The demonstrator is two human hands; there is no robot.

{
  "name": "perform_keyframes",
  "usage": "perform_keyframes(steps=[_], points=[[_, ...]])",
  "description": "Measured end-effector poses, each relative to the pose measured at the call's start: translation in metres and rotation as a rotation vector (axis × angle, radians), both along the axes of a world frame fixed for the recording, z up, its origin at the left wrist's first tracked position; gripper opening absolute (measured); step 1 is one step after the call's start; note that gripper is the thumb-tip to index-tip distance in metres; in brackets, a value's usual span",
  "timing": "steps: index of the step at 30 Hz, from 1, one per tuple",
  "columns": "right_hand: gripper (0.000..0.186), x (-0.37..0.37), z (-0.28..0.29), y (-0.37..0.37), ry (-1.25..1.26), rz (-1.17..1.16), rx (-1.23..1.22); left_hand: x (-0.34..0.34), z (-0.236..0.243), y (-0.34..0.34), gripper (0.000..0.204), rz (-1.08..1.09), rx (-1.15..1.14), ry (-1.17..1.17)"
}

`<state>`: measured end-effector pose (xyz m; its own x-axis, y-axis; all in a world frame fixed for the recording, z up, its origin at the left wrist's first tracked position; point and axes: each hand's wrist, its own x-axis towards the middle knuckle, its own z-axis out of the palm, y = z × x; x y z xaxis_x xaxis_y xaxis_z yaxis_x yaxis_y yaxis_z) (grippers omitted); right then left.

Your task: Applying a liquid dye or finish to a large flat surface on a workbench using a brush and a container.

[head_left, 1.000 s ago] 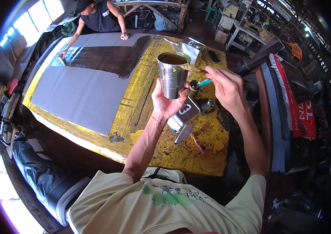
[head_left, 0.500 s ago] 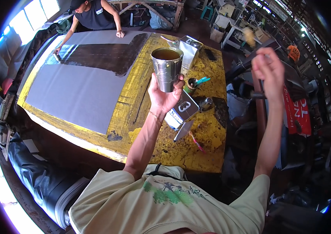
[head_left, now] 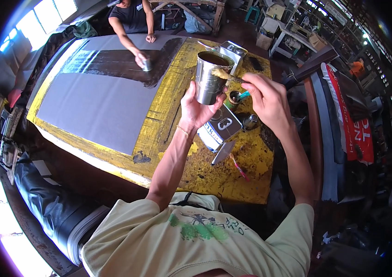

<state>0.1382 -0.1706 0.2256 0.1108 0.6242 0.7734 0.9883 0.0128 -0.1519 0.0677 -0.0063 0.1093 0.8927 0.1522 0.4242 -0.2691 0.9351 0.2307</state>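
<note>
A metal can (head_left: pixel 209 78) is held up in the left hand (head_left: pixel 199 109), fingers wrapped round its lower half and closed firmly on it; it is raised above the yellow, paint-stained table (head_left: pixel 191 161). The can is seen to be nearly full of dark brown liquid.

A brush (head_left: pixel 223 75) is pinched at its handle by the fingers of the right hand (head_left: pixel 267 99); the bristle end rests at the can's rim, on the side nearer that hand. Whether the bristles are loaded cannot be told.

A large grey sheet (head_left: pixel 99 101) is spread over the far left part of the table. A dark brown band (head_left: pixel 126 62) has been laid across its far end; most of the sheet is bare grey. Coating is judged to be early: one strip done, the greater part left.

At the far edge, another person's hand (head_left: pixel 141 60) is pressed on a small can (head_left: pixel 146 65) at the dark band.

Just beyond and below the raised can, on the table: a flat rectangular tin (head_left: pixel 219 129), a small pot with a teal-handled tool (head_left: pixel 236 96), a round lid (head_left: pixel 250 122), a scraper (head_left: pixel 223 152), a red pencil (head_left: pixel 238 167). A roll of black sheeting (head_left: pixel 53 207) lies by the near left edge.
</note>
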Motion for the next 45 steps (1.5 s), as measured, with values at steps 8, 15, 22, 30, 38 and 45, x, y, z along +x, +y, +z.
perform_keyframes(steps=[8, 15, 22, 30, 38, 45], points=[[0.019, 0.001, -0.004, -0.036, 1.321, 0.707, -0.533, 0.009, -0.006, 0.004, 0.071, -0.033, -0.137, -0.014], [0.012, -0.007, 0.030, -0.038, 0.479, -0.071, -0.004, 0.004, 0.004, 0.006, 0.072, -0.005, -0.138, -0.010], [0.022, -0.026, 0.005, -0.020, 0.130, -0.071, -0.047, 0.003, 0.013, -0.001, 0.069, 0.074, 0.002, -0.026], [0.038, -0.029, 0.008, -0.012, -0.260, -0.193, -0.083, -0.001, 0.020, 0.007, 0.036, 0.310, 0.132, -0.046], [0.020, -0.010, -0.021, -0.003, 0.241, 0.003, 0.008, -0.003, 0.015, 0.004, 0.033, 0.448, 0.197, -0.013], [0.021, 0.010, -0.004, -0.023, 1.583, 0.819, -0.261, 0.002, 0.005, 0.010, 0.043, 0.360, 0.208, -0.027]])
